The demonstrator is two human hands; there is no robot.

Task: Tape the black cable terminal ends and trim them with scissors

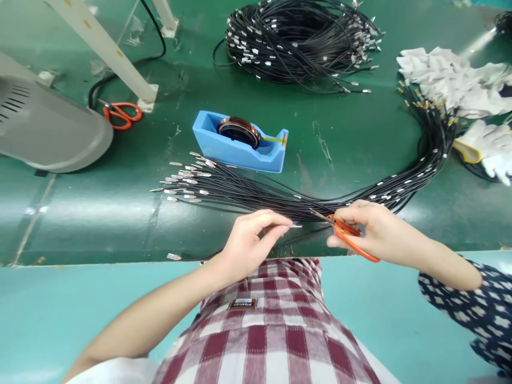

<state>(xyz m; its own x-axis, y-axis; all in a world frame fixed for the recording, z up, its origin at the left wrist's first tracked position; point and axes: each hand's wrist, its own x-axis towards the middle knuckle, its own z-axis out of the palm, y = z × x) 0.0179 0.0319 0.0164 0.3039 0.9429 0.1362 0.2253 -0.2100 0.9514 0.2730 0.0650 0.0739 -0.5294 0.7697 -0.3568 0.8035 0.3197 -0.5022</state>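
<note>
A white piece (296,226) was pinched between the thumb and forefinger of the left hand (252,234). Scissors (356,245) were held in the right hand (374,229), its fingers curled around the handles, blades pointed leftward. Cables (244,191) were laid along the table (344,144), between hands and dispenser (240,154).

Right hand (370,232) grips scissors (356,245) (orange-handled) by black cables (248,192).

below the left hand (254,237) hung a dark-labelled, maroon-and-white checked apron (276,341); behind the right hand (370,232), a white-flowered navy sleeve (478,308).
</note>
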